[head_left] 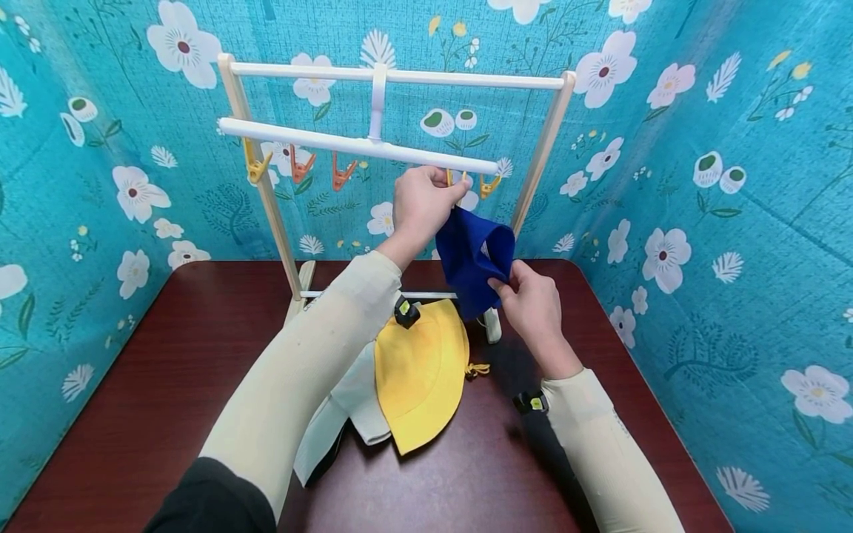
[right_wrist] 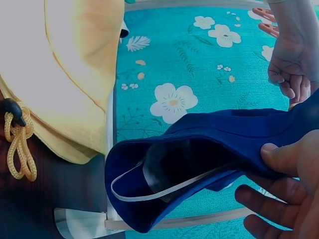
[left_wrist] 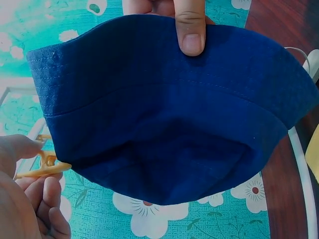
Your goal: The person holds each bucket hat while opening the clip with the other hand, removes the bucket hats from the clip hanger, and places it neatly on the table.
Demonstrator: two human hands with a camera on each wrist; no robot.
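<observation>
A dark blue bucket hat point(head_left: 466, 255) hangs between my two hands under the white hanger point(head_left: 300, 137). My left hand point(head_left: 424, 203) pinches a yellow clothespin point(left_wrist: 45, 169) just below the hanger bar. In the left wrist view the clothespin's tip meets the edge of the hat's crown. My right hand point(head_left: 535, 300) grips the hat's brim between thumb and fingers, the thumb point(left_wrist: 192, 42) lying on the fabric. The right wrist view looks into the hat's opening, where a thin white elastic point(right_wrist: 149, 197) loops across.
Other clothespins, yellow point(head_left: 256, 161) and orange point(head_left: 301, 164), hang along the hanger, which tilts down to the right from a wooden rack point(head_left: 546, 141). Below, a yellow hat point(head_left: 423, 377) with a cord point(head_left: 476, 370) lies over pale cloth point(head_left: 360, 392) on the dark table point(head_left: 200, 370).
</observation>
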